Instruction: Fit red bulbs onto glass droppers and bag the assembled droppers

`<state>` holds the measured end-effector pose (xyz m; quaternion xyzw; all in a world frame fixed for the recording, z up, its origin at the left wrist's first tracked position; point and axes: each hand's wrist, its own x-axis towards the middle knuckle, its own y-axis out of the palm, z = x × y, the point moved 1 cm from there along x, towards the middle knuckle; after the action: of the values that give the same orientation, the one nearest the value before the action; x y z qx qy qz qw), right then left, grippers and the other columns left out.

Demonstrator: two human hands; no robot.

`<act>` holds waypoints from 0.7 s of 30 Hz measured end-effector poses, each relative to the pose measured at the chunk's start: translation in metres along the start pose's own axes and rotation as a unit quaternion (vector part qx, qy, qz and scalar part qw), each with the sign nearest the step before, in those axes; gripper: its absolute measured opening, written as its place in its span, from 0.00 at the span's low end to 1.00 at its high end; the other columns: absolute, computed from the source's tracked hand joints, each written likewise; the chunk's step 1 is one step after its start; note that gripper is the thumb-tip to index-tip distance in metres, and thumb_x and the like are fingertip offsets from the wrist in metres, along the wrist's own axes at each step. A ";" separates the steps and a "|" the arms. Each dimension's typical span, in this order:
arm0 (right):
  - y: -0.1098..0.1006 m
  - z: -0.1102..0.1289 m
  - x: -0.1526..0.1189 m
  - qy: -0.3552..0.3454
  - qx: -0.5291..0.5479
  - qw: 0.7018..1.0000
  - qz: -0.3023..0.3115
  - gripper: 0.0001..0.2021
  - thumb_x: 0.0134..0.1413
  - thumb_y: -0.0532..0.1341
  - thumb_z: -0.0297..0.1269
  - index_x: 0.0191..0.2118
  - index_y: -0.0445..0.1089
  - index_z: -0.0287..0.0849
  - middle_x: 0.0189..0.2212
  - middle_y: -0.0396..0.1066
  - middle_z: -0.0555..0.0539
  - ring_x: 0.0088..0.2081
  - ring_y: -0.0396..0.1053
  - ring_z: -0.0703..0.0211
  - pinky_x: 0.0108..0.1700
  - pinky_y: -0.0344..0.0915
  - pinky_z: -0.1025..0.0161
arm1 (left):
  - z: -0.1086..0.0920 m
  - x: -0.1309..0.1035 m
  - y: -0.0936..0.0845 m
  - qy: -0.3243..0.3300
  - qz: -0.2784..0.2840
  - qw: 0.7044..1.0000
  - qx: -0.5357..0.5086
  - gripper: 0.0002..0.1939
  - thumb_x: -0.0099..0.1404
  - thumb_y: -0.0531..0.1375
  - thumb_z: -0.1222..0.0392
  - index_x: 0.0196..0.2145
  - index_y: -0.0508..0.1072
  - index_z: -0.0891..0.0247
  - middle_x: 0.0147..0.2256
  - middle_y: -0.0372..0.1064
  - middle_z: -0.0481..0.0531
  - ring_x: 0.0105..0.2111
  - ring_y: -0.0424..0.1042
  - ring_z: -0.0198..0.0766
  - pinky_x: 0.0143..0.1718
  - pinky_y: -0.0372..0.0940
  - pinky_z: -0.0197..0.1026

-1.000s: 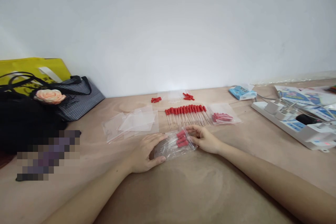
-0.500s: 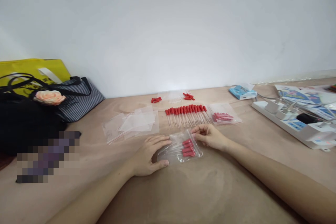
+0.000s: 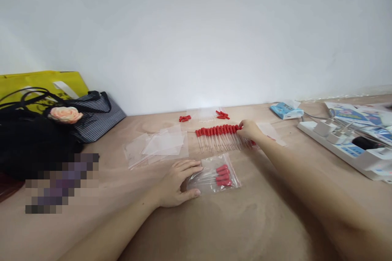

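Note:
A clear zip bag (image 3: 208, 175) with several droppers inside, their red rubber bulbs toward its right end, lies on the table in front of me. My left hand (image 3: 179, 183) rests at the bag's left end, thumb and fingers spread apart over its edge. Beyond it is a row of droppers (image 3: 217, 131) laid side by side, red bulbs away from me and clear tubes toward me. At the right end of that row, my right hand (image 3: 249, 131) pinches a dropper (image 3: 240, 127) by its bulb; the fingers partly cover it.
Flat zip bags (image 3: 162, 142) overlap on the left. Another filled bag (image 3: 272, 132) is partly behind my right hand. Loose red bulbs (image 3: 185, 118) and clear tubes lie near the wall. A power strip (image 3: 339, 147) and a blue packet (image 3: 286, 111) stand right; a striped bag (image 3: 98, 116) stands left.
My right hand has let go of the zip bag's right edge and moved forward to the end of the dropper row. My left hand stays at the bag.

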<state>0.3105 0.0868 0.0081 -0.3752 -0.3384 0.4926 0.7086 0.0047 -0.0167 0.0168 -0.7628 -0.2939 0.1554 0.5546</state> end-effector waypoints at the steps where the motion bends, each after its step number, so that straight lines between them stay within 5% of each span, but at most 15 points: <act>1: 0.001 0.002 0.001 0.009 0.000 1.000 0.007 0.09 0.35 0.60 0.26 0.29 0.71 0.34 0.28 0.71 0.38 0.35 0.69 0.51 0.33 0.60 0.65 | 0.000 0.000 0.000 0.001 -0.002 1.000 0.001 0.27 0.56 0.56 0.46 0.53 0.60 0.57 0.55 0.56 0.53 0.55 0.54 0.46 0.54 0.50 0.52; 7: -0.018 0.009 -0.003 0.031 0.061 0.998 0.015 0.20 0.38 0.59 0.27 0.43 0.65 0.31 0.31 0.70 0.37 0.33 0.69 0.53 0.31 0.62 0.65 | 0.002 0.000 0.001 0.008 0.000 1.000 0.004 0.27 0.57 0.55 0.47 0.53 0.59 0.56 0.55 0.55 0.53 0.55 0.54 0.46 0.54 0.50 0.52; 12: -0.033 0.007 -0.040 -0.006 0.191 0.980 0.053 0.24 0.49 0.52 0.32 0.54 0.51 0.39 0.25 0.66 0.49 0.21 0.65 0.64 0.22 0.61 0.68 | 0.003 -0.001 0.001 0.013 0.000 1.000 0.003 0.27 0.58 0.54 0.47 0.54 0.58 0.56 0.56 0.55 0.52 0.55 0.53 0.46 0.55 0.49 0.52; 15: -0.022 0.004 -0.070 -0.047 0.388 0.921 0.012 0.22 0.48 0.52 0.35 0.51 0.49 0.42 0.22 0.59 0.55 0.18 0.62 0.67 0.20 0.61 0.68 | 0.002 -0.001 0.001 0.009 0.001 1.000 0.000 0.28 0.58 0.55 0.47 0.54 0.57 0.56 0.55 0.55 0.52 0.55 0.53 0.45 0.55 0.49 0.52; 21: 0.011 0.002 -0.100 -0.038 0.512 0.857 -0.044 0.23 0.45 0.55 0.40 0.48 0.49 0.45 0.24 0.56 0.57 0.19 0.61 0.68 0.19 0.61 0.68 | -0.002 0.000 -0.001 0.004 -0.005 1.000 -0.007 0.27 0.58 0.54 0.47 0.53 0.58 0.57 0.55 0.56 0.53 0.55 0.53 0.46 0.55 0.49 0.52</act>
<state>0.2753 -0.0051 -0.0110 0.0748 -0.0817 0.5786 0.8081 0.0050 -0.0182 0.0188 -0.7655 -0.2966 0.1471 0.5517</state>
